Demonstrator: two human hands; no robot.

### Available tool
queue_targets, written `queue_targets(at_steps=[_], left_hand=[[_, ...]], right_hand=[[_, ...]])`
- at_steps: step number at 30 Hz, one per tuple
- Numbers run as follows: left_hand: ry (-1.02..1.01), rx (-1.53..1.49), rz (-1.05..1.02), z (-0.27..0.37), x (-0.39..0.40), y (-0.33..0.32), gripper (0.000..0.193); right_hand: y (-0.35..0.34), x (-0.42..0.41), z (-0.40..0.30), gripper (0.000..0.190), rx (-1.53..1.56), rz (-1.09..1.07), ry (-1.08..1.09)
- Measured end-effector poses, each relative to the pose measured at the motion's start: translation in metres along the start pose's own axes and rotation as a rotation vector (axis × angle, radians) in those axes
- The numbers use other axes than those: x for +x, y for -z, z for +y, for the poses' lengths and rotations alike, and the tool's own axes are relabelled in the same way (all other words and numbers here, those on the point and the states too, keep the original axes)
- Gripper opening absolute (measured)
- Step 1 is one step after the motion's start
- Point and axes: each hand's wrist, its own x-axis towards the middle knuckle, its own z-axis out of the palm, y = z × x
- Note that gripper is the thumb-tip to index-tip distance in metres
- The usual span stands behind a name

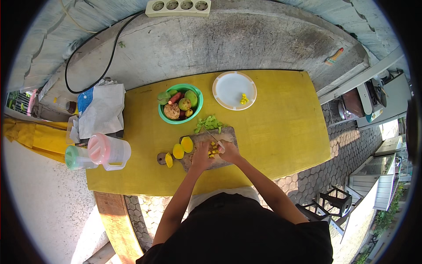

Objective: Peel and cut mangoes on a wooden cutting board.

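Note:
My right hand [230,153] grips the pale handle of a kitchen knife [212,134], whose thin blade points away and to the left over a worn wooden cutting board [228,132]. Small yellow mango cubes [213,152] lie on the board between my hands. My left hand [201,157] rests low over the board, just left of these cubes; what its fingertips hold, if anything, is hidden. Left of it are mango pieces [187,144], one of them near the board's handle. Green peelings [211,123] lie along the board's far edge.
On the yellow table [280,138] stand a green bowl [161,115] of fruit and root vegetables and a white plate [230,90] with some yellow cubes [244,99]. Two lidded plastic pitchers [113,153] stand left. Behind rises a concrete wall [197,43] with a power strip [178,8].

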Motion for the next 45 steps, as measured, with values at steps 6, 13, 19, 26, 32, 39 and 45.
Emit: queue_targets(at_steps=[6,13,19,26,32,39,45], left_hand=[[-0.206,-0.107,0.002,-0.015,0.011,-0.004,0.053],[-0.19,-0.104,-0.039,-0.02,0.01,-0.004,0.044],[-0.167,-0.179,0.068,-0.02,0.007,-0.018,0.039],[-0.165,-0.316,0.09,-0.026,0.003,-0.023,0.042],[-0.221,-0.378,0.069,-0.022,0.005,-0.022,0.04],[-0.23,-0.41,0.051,-0.017,0.001,-0.017,0.035],[-0.298,-0.492,-0.034,-0.015,0.016,-0.015,0.034]], right_hand=[[-0.016,0.002,0.006,0.03,-0.014,0.021,-0.01],[-0.006,0.0,-0.013,0.024,0.012,0.035,-0.056],[-0.011,0.003,-0.012,0.026,-0.185,-0.014,0.125],[-0.013,0.0,-0.016,0.026,-0.091,-0.002,0.132],[-0.018,0.001,-0.003,0.025,-0.101,0.016,0.151],[-0.009,-0.003,-0.013,0.022,-0.029,-0.01,0.182],[0.002,-0.003,-0.008,0.023,0.023,0.029,0.178]])
